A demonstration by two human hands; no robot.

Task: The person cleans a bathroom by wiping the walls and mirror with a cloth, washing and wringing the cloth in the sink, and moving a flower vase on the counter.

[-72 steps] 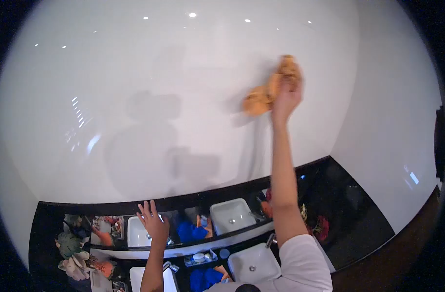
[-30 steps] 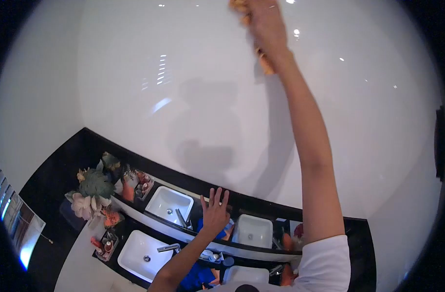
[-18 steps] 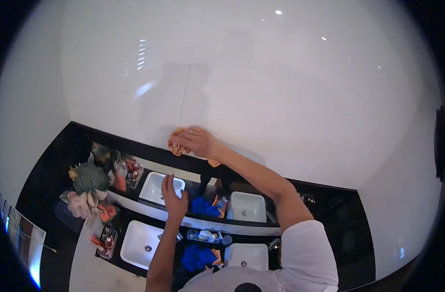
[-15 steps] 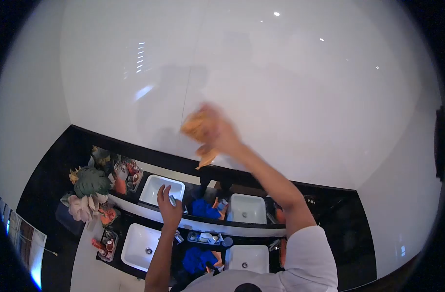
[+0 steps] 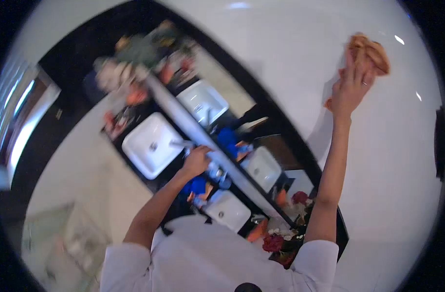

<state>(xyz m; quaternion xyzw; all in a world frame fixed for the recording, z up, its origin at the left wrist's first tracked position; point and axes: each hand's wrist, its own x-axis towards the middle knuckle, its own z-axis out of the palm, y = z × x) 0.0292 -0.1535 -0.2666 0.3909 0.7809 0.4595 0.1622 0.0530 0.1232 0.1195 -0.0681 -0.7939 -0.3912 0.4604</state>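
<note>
High on the glossy white wall [image 5: 281, 63], toward the upper right of the view, the right hand [image 5: 353, 85] is grasping an orange cloth [image 5: 372, 52]. Most of the cloth bunches out past the fingertips, and its middle lies under the fingers, between them and the wall. A small end shows on the thumb side, just beside the wrist. A ring [image 5: 364, 83] shows on 1 finger.

Well apart from the cloth, the left hand [image 5: 197, 160] is down by the mirror strip, just beside a faucet [image 5: 179, 143]. Its fingers are bent and blurred; whether they grip anything, I cannot tell. Near it are a crumpled blue bundle [image 5: 197, 185] and a blurred group of small items [image 5: 216, 173]. Along the dark counter stand 2 white basins [image 5: 157, 153], both reflected in the mirror, with pale flowers [image 5: 116, 75] at the far left end and a red flower [image 5: 273, 243] at the other.
</note>
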